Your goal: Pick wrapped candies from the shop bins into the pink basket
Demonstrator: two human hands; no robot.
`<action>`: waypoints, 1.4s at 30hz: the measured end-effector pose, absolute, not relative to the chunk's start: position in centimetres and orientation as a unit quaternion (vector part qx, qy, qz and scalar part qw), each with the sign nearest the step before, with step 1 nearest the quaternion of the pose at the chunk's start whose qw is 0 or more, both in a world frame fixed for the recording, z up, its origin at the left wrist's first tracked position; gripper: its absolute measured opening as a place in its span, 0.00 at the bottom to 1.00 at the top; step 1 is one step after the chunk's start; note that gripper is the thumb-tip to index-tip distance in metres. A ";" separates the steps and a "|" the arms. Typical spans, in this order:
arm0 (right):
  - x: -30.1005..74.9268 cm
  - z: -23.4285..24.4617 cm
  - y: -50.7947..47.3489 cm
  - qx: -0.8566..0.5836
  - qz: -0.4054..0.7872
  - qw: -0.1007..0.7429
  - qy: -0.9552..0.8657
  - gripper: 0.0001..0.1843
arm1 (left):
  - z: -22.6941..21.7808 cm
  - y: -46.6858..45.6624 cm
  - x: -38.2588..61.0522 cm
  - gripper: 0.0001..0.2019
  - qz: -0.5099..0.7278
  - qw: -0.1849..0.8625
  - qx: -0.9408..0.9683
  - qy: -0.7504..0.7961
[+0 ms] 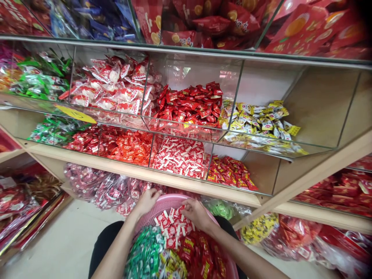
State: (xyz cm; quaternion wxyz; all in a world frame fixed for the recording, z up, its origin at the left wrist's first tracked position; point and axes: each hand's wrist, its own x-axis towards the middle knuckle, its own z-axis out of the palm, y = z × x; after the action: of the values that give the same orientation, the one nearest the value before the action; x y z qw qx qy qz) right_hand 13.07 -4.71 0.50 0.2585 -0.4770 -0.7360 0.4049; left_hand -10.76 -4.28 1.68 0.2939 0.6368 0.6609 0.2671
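Note:
A pink plastic basket (151, 217) sits between the knees, with wrapped candies in separate heaps. My left hand (147, 202) is at its far left rim, fingers bent over the edge. Over the far right part of the basket, my right hand (195, 214) has its fingers curled together beside the red-and-white candies (171, 224); what they hold, if anything, is too small to make out. Nearer to me lie green candies (147, 252), yellow-and-white candies (173, 265) and dark red candies (202, 254).
Ahead, a wooden shelf (232, 193) has glass-walled bins, including one of red-and-white candies (180, 157) and one of red packets (231, 172). Bagged candies (107, 190) lie beneath it. A slanting wooden post (314, 166) stands at the right. Pale floor (66, 236) shows at left.

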 end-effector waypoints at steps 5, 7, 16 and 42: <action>12.3 0.5 -4.8 -0.490 0.361 0.233 -0.758 0.08 | 1.7 -4.3 -10.8 0.21 0.266 0.292 0.638 0.662; 12.1 0.7 -4.9 -0.496 0.340 0.207 -0.772 0.08 | 1.7 -4.2 -10.8 0.21 0.266 0.293 0.637 0.661; 12.4 2.0 -6.2 -0.522 0.162 0.057 -0.836 0.14 | 1.7 -4.3 -10.8 0.21 0.271 0.299 0.631 0.663; 6.3 16.3 4.0 -0.541 -0.094 0.065 -0.833 0.13 | 1.1 -4.1 -11.2 0.19 0.277 0.301 0.635 0.655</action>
State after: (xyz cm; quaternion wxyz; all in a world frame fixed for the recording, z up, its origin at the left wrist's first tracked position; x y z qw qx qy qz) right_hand 6.35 3.95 16.31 0.0652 -0.5415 -0.8329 -0.0941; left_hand -11.19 -4.06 1.07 0.3009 0.6354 0.6549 0.2772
